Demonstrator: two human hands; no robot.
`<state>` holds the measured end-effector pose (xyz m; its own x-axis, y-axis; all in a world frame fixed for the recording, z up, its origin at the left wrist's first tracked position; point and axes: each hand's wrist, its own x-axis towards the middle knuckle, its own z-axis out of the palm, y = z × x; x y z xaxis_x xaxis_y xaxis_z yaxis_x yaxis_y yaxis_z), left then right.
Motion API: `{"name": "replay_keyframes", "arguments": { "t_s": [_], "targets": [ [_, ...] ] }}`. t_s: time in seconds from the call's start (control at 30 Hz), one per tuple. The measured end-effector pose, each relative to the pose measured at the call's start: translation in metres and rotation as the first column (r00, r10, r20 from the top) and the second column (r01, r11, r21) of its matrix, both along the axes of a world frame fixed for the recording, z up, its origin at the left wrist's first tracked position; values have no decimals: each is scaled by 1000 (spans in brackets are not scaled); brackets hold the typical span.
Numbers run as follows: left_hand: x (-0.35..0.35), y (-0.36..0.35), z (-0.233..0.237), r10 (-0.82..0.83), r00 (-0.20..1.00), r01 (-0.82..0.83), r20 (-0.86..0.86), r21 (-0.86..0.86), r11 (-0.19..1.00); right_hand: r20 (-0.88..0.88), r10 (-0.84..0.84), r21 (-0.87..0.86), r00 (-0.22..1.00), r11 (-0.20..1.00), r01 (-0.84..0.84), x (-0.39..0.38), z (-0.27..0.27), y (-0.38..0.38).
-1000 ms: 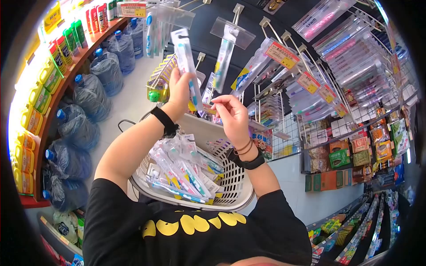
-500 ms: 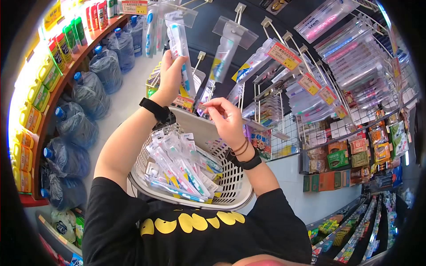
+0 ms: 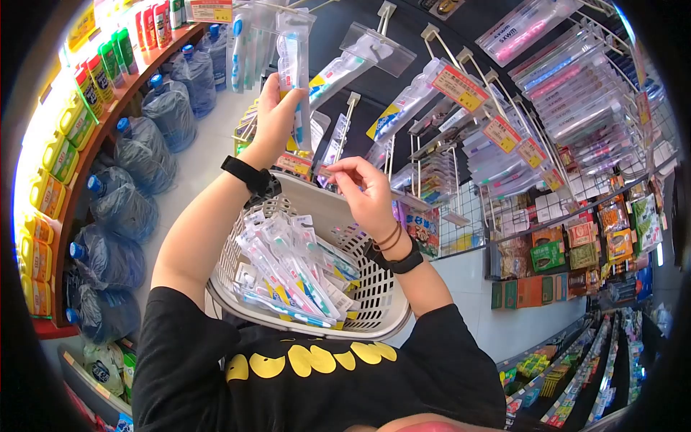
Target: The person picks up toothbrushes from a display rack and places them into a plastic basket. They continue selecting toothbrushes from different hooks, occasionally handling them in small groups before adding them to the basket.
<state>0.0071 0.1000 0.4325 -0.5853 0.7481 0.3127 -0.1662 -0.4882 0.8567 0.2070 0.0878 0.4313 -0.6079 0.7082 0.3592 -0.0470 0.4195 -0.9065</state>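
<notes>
My left hand is raised at the hanging display, thumb and fingers closed on a packaged toothbrush in a clear sleeve. Just right of it, another packaged toothbrush hangs tilted from a hook, its lower end close to the first. My right hand is held above the basket's far rim, thumb and fingertips pinched together; whatever they hold is too small to name. Below both hands, a pale plastic basket rests against my body. Inside it lies a loose heap of packaged toothbrushes.
More packaged toothbrushes hang on hooks at the right, with price tags in front. Large blue water bottles line the floor at the left beneath a curved shelf. Shelves of packets stand lower right.
The hanging toothbrush pack right of my left hand has swung from nearly upright to tilted, its lower end leftward. My left hand has shifted slightly up and left; my right hand has barely moved.
</notes>
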Motion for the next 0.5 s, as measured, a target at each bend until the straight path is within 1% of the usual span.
{"name": "replay_keyframes", "arguments": {
  "t_s": [0.03,0.1,0.13,0.2,0.33,0.4,0.43,0.5],
  "targets": [
    [0,-1,1,-1,1000,1,0,0,1000,0,-1,0,1000,1000,1,0,0,0],
    [-1,-2,4,27,999,-30,-30,-104,994,10,-4,11,1000,1000,4,1,0,1],
    [-3,0,1,27,999,-30,-30,-104,994,10,-4,10,1000,1000,4,1,0,2],
    [-7,5,-5,46,992,-57,-119,-92,994,20,8,14,1000,1000,-8,1,-2,3],
    [-9,6,-6,78,986,-93,-149,-96,991,14,5,27,1000,1000,-5,0,-2,3],
    [-10,7,-6,127,968,-161,-214,-148,976,59,5,21,998,1000,-6,0,-2,4],
    [-11,7,-6,127,968,-161,-215,-148,976,58,5,21,998,1000,-6,0,-2,4],
    [-11,8,-4,195,925,-274,-328,-217,937,59,5,29,998,1000,-7,0,-3,5]
  ]
}}
